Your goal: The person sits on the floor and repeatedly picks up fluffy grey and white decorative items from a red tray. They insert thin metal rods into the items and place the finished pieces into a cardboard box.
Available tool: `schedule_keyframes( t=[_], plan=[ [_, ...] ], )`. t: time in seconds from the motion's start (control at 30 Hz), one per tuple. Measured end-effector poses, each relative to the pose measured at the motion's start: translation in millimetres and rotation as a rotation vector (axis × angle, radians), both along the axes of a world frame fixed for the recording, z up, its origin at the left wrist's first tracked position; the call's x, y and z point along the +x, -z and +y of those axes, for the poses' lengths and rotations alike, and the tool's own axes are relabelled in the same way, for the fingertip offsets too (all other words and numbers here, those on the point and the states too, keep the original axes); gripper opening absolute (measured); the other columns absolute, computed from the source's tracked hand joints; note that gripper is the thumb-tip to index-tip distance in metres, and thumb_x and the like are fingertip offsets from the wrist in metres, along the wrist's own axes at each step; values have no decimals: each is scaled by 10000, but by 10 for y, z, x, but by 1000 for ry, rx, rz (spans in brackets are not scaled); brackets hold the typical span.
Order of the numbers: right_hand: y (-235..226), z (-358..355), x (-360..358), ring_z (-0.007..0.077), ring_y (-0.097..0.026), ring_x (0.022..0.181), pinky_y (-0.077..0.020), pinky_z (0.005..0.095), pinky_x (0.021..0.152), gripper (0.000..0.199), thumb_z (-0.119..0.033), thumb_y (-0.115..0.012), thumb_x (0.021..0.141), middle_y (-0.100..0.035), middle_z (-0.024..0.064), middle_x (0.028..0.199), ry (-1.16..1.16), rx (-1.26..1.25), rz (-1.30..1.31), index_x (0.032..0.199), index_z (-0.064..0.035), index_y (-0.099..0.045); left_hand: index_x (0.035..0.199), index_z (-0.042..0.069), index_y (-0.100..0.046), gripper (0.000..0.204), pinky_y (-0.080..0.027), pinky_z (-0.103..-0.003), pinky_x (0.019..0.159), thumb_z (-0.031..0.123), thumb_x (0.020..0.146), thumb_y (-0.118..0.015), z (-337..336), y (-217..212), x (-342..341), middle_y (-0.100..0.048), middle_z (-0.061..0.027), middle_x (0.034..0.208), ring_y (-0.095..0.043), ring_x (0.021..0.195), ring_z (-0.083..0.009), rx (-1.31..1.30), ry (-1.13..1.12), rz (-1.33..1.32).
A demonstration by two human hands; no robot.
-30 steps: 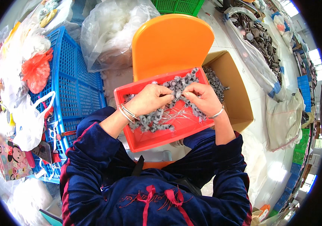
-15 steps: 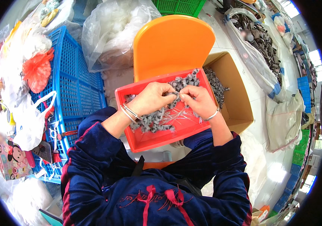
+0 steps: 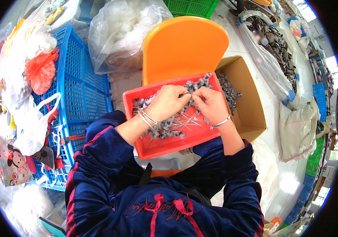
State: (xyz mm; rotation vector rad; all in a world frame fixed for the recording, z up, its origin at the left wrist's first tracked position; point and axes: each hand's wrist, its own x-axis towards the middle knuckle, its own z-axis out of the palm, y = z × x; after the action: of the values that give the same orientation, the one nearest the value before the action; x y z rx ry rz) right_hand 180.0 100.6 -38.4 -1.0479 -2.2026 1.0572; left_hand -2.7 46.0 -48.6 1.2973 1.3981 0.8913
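Two hands: left hand [image 3: 168,102], right hand [image 3: 212,106]. One red tray [image 3: 153,148], one orange chair [image 3: 183,47], one cardboard box [image 3: 245,98], one blue crate [image 3: 76,91]. Three bracelets total. Grey pieces [image 3: 165,128] too many to count.

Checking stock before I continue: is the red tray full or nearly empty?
Partly full: grey pieces cover some of the red tray; bare floor shows.

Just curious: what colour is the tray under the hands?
Red-orange tray, clearest in the head view.

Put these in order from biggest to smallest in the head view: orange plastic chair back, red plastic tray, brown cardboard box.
1. Red plastic tray
2. Orange plastic chair back, looking nearly as big
3. Brown cardboard box, partly hidden by the tray, so unsure
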Motion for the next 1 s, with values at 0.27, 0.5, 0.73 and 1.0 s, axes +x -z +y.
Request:
schedule_keyframes(
  t=[0.27, 0.5, 0.73, 1.0],
  plan=[
    [-14, 9, -8, 171, -612, 639, -487, 310, 589, 65, -59, -657, 860, -646, 109, 737, 10, -106, 2, 846, 4, -644, 806, -39, -655, 290, -524, -256, 549, 194, 947, -557, 24, -21, 14, -642, -44, 660, -633, 578, -101, -121, -12, -78],
    [120, -45, -87, 334, -636, 676, -495, 399, 590, 92, -81, -659, 822, -636, 131, 747, 90, 335, -126, 781, -37, -589, 819, -47, -646, 285, -528, -276, 552, 177, 951, -527, 68, 108, 104, -649, -76, 647, -637, 554, -131, -4, -18, 14],
    [175, 33, -128, 315, -619, 640, -501, 391, 600, 120, -125, -686, 811, -632, 137, 749, 238, 347, -39, 790, -48, -597, 855, -38, -638, 233, -497, -261, 539, 145, 951, -530, 85, 228, 136, -650, -47, 718, -603, 559, -105, -42, -74, -233],
    [167, 101, 22, 65, -499, 601, -405, 218, 549, 260, -224, -580, 987, -595, 11, 728, 170, -687, 417, 840, -19, -641, 772, 3, -623, 290, -444, -226, 474, 198, 974, -550, 20, 123, 83, -601, -9, 632, -548, 500, -70, -104, -61, -370]
  ],
)
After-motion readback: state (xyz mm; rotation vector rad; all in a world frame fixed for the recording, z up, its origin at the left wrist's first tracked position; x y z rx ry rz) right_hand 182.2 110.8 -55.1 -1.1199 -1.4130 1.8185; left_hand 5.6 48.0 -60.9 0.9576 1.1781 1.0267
